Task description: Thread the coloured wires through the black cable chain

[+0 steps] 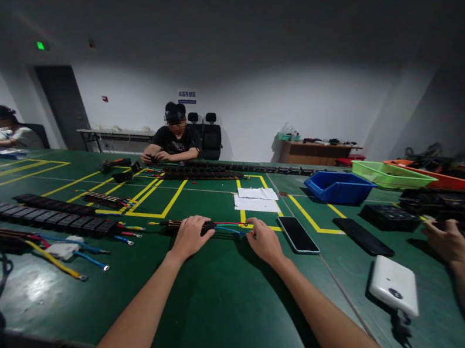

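Note:
My left hand (192,237) is closed over a dark, narrow part (208,225) lying low over the green table. Thin red and blue wires (228,224) run from that part towards the right. Around the far ends of these wires, the fingers of my right hand (265,240) are pinched together. Behind my left hand, dark rods with a yellow-tipped end (156,223) stick out to the left. Just right of my right hand lies a phone (298,234), and white paper sheets (256,200) lie beyond it.
Left are rows of black modules (57,218) and cables with ring lugs (58,262). At right stand blue (342,188), green (388,172) and orange (442,174) bins, plus a white power bank (394,284). Another person's hand (455,240) works there; a co-worker (177,138) sits opposite.

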{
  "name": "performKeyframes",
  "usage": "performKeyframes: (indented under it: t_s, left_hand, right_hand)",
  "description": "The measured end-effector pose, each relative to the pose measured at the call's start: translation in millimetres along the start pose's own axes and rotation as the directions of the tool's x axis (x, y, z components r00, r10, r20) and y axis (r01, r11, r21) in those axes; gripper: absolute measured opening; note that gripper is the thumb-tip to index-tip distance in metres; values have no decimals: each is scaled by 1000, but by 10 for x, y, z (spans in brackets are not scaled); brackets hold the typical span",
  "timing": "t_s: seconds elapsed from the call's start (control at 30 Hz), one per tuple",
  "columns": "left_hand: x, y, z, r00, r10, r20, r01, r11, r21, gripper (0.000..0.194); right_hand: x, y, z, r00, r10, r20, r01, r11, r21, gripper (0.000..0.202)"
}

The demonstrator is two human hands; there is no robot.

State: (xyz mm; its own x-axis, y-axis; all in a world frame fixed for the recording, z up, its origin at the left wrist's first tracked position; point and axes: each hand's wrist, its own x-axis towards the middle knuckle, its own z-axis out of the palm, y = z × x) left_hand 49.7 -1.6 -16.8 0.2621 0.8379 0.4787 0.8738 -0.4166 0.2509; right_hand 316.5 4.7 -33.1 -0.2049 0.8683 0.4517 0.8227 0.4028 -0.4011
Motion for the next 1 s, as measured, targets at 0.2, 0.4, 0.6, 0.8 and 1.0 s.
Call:
performKeyframes:
  t_s: [0.2,0.4,0.6,0.8,1.0]
  left_hand:
    - [-22,17,1,1000,26,-3,-26,999,24,47]
    - [-29,41,-28,998,37,41,-38,999,23,39]
    - [-18,29,-21,999,30,38,-30,1000,0,38]
    - [-10,10,8,1000,10,30,-9,1000,-14,39]
    - [-20,25,7,993,-64,-98,69,996,53,49]
  right_hand:
    - [0,3,6,1000,9,-4,-9,1000,-17,34]
    - [2,19,26,1000,13,4,-13,1000,-13,35]
    - [1,15,25,1000,9,7,-9,1000,-4,34]
    - [3,14,13,1000,9,9,-9,1000,5,34]
    - [13,39,37,1000,3,8,-3,1000,3,36]
